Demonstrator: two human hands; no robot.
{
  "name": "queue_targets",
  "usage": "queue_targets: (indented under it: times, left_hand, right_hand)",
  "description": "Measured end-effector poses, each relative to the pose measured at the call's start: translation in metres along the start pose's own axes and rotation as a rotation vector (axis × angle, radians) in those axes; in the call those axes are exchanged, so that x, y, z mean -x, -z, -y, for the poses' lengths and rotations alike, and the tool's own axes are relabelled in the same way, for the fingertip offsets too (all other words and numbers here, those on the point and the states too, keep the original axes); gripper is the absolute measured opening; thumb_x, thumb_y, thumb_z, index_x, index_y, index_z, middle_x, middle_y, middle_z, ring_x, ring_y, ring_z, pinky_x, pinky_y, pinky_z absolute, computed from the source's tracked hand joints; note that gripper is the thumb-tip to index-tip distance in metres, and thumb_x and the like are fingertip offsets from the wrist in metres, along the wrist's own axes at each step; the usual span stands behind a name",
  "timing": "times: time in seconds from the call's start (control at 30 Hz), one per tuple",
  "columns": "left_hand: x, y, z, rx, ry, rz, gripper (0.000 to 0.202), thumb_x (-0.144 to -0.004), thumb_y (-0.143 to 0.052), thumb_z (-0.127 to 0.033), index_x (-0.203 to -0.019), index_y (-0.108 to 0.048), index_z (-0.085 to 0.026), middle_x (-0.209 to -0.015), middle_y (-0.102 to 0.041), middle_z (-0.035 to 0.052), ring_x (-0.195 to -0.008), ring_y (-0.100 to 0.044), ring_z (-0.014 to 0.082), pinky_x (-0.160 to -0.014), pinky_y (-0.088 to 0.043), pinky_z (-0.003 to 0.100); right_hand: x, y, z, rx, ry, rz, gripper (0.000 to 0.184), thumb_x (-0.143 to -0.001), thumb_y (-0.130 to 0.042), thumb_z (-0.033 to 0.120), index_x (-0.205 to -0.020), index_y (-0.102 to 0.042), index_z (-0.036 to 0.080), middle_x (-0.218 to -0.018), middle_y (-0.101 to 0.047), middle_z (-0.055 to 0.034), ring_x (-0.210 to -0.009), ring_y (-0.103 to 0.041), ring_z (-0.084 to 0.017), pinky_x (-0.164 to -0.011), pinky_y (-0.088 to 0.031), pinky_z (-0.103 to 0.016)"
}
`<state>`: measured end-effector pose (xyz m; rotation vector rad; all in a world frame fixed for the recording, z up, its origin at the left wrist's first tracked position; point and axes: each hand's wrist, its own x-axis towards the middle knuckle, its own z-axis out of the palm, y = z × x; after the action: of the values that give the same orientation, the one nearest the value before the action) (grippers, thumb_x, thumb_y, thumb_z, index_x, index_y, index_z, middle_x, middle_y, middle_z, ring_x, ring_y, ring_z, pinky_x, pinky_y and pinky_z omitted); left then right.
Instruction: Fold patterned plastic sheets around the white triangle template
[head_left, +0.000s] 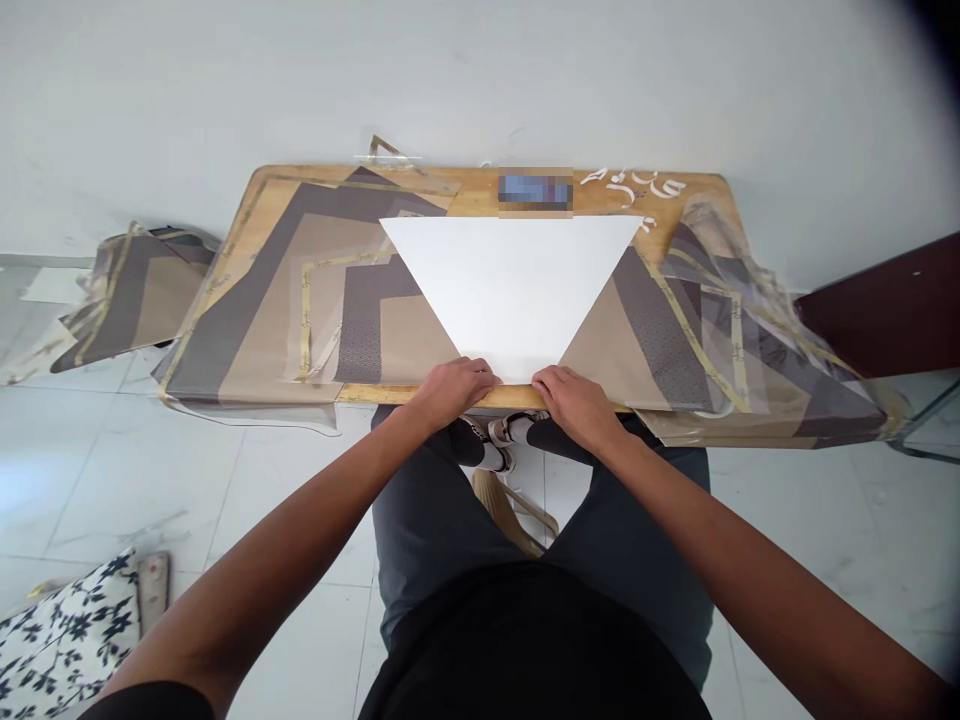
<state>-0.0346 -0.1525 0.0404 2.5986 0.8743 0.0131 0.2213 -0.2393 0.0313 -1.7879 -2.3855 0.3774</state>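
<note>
A large white paper sheet (510, 290) lies on the wooden table (472, 195), forming a triangle with its point toward me. My left hand (454, 392) and my right hand (574, 405) sit at the table's near edge, with their fingertips on either side of that point. Both hands press the paper there, fingers together. Under the sheet lies a translucent film with a brown and grey geometric pattern (255, 300), edged with gold lines. It covers much of the tabletop.
More of the patterned film (757, 350) spills over the table's right end, and another piece (131, 295) lies on the floor at left. A dark wooden panel (877, 305) stands at right. A floral cloth (67, 640) lies at lower left on white tiles, against a pale wall.
</note>
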Motion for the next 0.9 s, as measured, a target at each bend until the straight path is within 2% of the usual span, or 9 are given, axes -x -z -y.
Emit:
queue_targets:
  times: [0.13, 0.27, 0.47, 0.9]
  left_hand:
    - [-0.001, -0.006, 0.004, 0.027, 0.035, -0.066, 0.034, -0.114, -0.047, -0.034, -0.118, -0.079, -0.026, -0.118, -0.076, 0.0048, -0.108, -0.07, 0.0221, -0.087, -0.053, 0.031]
    - [-0.003, -0.01, 0.006, 0.067, 0.033, -0.103, 0.035, -0.114, -0.047, -0.034, -0.116, -0.08, -0.025, -0.116, -0.077, 0.0046, -0.107, -0.071, 0.0225, -0.091, -0.054, 0.032]
    - [-0.002, -0.013, 0.007, 0.111, 0.029, -0.135, 0.033, -0.113, -0.05, -0.035, -0.112, -0.08, -0.022, -0.111, -0.077, 0.0063, -0.105, -0.071, 0.0235, -0.093, -0.054, 0.034]
    - [-0.005, -0.009, 0.006, 0.209, 0.132, -0.119, 0.03, -0.109, -0.055, -0.033, -0.111, -0.082, -0.022, -0.104, -0.074, 0.0074, -0.102, -0.07, 0.0238, -0.088, -0.053, 0.033]
  right_hand:
    - [-0.001, 0.001, 0.003, -0.017, 0.0, -0.024, 0.026, -0.113, -0.04, 0.028, -0.112, -0.065, 0.022, -0.109, -0.075, -0.0088, -0.105, -0.066, -0.025, -0.081, -0.044, -0.035]
    - [0.001, 0.001, 0.003, -0.065, 0.009, -0.056, 0.019, -0.111, -0.05, 0.034, -0.115, -0.065, 0.023, -0.113, -0.075, -0.0078, -0.105, -0.068, -0.026, -0.081, -0.046, -0.036]
    - [-0.001, 0.001, 0.001, -0.13, -0.007, -0.057, 0.029, -0.114, -0.042, 0.033, -0.116, -0.069, 0.025, -0.115, -0.077, -0.0063, -0.107, -0.068, -0.025, -0.085, -0.047, -0.036]
    - [-0.01, -0.001, 0.005, -0.131, -0.102, -0.059, 0.025, -0.113, -0.045, 0.033, -0.114, -0.068, 0.025, -0.113, -0.077, -0.0063, -0.104, -0.069, -0.026, -0.08, -0.045, -0.036]
